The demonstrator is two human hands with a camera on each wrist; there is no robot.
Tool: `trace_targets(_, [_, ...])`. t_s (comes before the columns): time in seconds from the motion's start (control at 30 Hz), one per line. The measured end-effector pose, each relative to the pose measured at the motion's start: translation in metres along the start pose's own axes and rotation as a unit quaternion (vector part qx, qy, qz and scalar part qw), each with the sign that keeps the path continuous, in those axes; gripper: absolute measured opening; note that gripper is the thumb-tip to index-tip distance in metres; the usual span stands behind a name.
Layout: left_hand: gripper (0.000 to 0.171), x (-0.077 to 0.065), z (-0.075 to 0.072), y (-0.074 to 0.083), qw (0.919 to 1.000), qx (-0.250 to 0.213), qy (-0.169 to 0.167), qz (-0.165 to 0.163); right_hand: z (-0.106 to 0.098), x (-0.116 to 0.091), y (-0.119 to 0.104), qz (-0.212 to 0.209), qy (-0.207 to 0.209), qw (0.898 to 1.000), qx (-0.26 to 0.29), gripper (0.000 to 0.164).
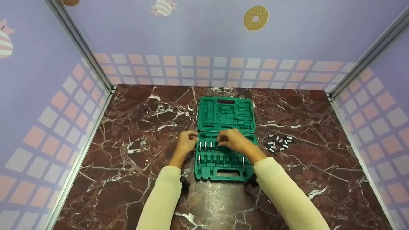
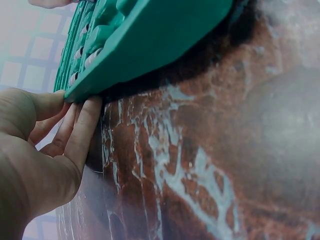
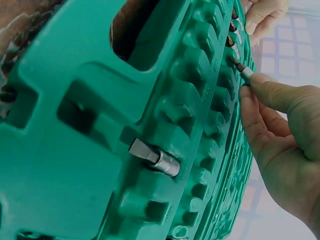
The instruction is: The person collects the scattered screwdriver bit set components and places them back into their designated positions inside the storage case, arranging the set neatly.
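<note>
A green plastic tool case [image 1: 227,164] lies opened out flat on the table. At its left edge, my left hand [image 1: 186,141] holds the rim between thumb and fingers [image 2: 85,122]. My right hand [image 1: 235,140] pinches a small silver-and-dark bit socket [image 3: 245,73] over the upper row of slots, its tip pointing at a slot. Several bit sockets [image 1: 205,145] sit to its left in that row. In the lower row, a bit socket [image 1: 199,159] sits at the left end and a flat-bladed bit socket [image 3: 159,161] towards the right.
Several loose bit sockets [image 1: 278,143] lie in a pile on the marbled table [image 1: 153,150], right of the case. The case's lid [image 1: 227,115], with moulded recesses, lies towards the back. Patterned panels [image 1: 204,68] enclose the table at the back and both sides.
</note>
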State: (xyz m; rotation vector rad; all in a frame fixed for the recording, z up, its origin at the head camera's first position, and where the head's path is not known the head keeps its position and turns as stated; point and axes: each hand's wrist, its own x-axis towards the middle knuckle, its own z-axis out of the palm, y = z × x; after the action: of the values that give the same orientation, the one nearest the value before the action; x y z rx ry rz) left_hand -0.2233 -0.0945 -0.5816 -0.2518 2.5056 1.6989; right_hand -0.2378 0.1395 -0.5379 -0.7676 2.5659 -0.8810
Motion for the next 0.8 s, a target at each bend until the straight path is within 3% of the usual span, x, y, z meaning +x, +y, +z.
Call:
trace_targets(0.37, [0.02,-0.001,0.001,0.001,1.0,0.006,-0.004,0.002,0.008,0.008,-0.004,-0.024,0.012,0.999,-0.044,0.012])
trace_targets(0.8, [0.021,0.0,0.0,0.0,1.0,0.004,-0.005,-0.006,0.02,0.017,-0.009,0.039,0.046,0.997,-0.049,0.012])
